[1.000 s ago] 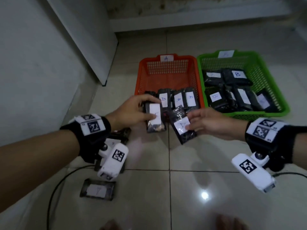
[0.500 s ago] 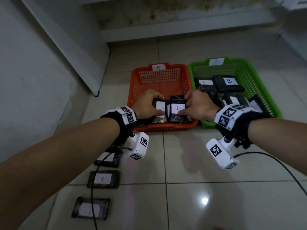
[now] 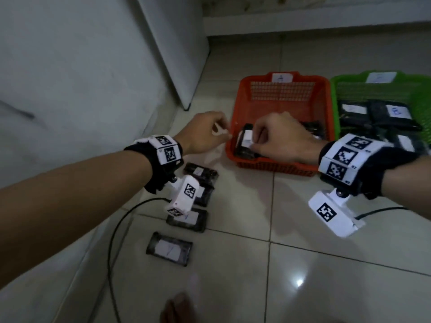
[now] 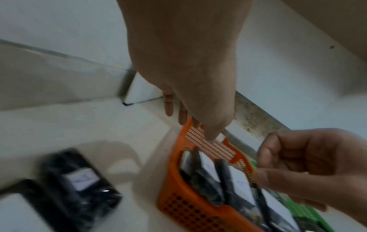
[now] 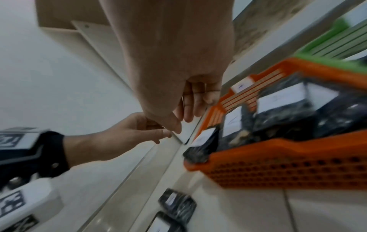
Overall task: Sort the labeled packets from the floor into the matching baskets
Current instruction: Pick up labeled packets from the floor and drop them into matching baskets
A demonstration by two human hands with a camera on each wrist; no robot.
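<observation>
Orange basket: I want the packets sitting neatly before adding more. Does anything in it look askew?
Yes. The packet at the near-left corner of the orange basket leans outward, its end poking over the rim; the other packets stand inside on edge.

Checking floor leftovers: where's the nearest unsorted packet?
Head view, lower left: the packet lies flat on the floor tile, nearest the camera in the row, beside the black cable.
</observation>
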